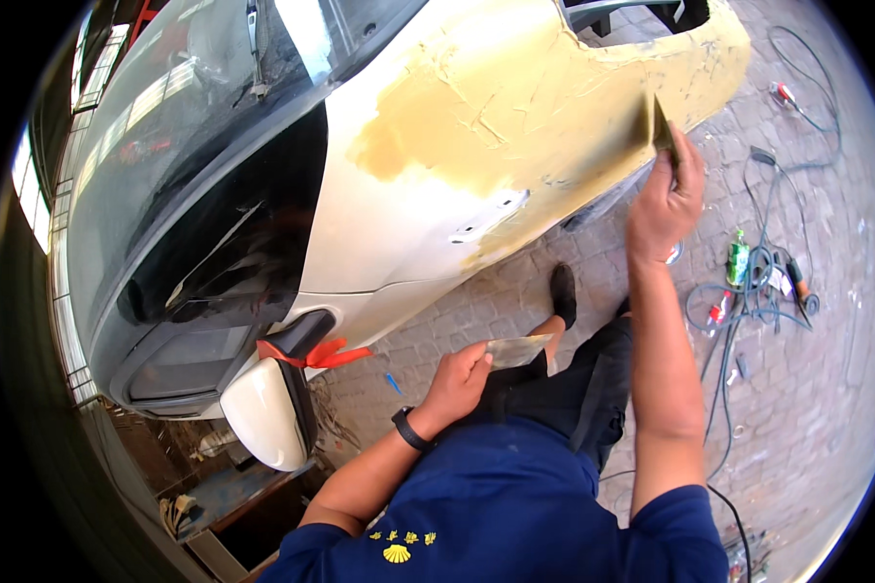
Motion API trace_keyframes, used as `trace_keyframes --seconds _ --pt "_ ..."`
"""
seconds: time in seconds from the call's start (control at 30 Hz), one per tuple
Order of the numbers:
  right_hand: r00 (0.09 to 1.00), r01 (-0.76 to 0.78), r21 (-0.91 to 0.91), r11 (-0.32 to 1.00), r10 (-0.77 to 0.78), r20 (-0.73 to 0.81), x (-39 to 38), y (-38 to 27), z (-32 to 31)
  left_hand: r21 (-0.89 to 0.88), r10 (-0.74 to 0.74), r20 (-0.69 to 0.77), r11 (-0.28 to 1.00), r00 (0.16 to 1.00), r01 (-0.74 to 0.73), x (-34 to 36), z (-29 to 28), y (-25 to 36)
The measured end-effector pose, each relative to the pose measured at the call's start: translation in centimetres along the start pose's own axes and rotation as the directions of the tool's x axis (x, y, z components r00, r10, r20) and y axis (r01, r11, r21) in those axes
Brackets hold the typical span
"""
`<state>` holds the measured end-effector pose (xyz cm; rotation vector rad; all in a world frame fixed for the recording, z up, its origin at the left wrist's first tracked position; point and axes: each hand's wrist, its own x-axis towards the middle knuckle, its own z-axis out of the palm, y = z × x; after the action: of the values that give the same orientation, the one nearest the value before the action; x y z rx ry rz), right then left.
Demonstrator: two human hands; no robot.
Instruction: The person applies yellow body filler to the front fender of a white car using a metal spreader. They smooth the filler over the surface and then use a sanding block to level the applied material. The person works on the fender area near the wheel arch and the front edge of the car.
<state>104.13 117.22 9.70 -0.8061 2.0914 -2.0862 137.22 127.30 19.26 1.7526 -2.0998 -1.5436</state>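
Observation:
My right hand (667, 209) is closed on a dark, thin filler spreader (662, 124), its blade resting at the car panel, with a dark shadow beside it. Yellowish body filler (515, 92) coats much of the pale car body panel (389, 228), with ridges and uneven streaks in it. Lower down, in front of my waist, my left hand (457, 382) grips a flat metal putty knife (517, 351). That blade looks smeared and points to the right, away from the car.
A white side mirror (262, 413) juts out at lower left, a red ribbon (335, 354) tied at its arm. Cables (768, 309), a green bottle (738, 260) and an angle grinder (802, 287) lie on the brick floor at right. A workbench (243, 510) stands lower left.

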Motion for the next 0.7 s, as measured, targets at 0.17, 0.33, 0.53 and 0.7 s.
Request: trace_keyframes --seconds 0.17,0.33,0.53,0.7 --pt "0.986 -0.166 -0.047 0.985 0.165 -0.024 -5.3 -1.0 2.3 -0.027 -0.003 -0.027 1.000 1.000 0.003 0.5 0.0 -2.1" --pt "0.985 -0.158 -0.053 0.986 0.161 0.059 -11.6 -3.9 4.1 0.044 -0.008 0.001 0.999 1.000 0.008 1.2 -0.4 -4.2" --pt "0.944 -0.222 0.031 0.975 0.206 0.257 -16.6 -4.5 1.6 0.087 0.017 0.012 0.996 1.000 -0.018 2.1 -1.1 -3.3" --pt "0.989 -0.146 -0.059 0.988 0.144 -0.026 -5.3 0.0 -1.6 0.116 0.023 0.002 0.993 1.000 -0.023 1.6 -1.3 -4.7"
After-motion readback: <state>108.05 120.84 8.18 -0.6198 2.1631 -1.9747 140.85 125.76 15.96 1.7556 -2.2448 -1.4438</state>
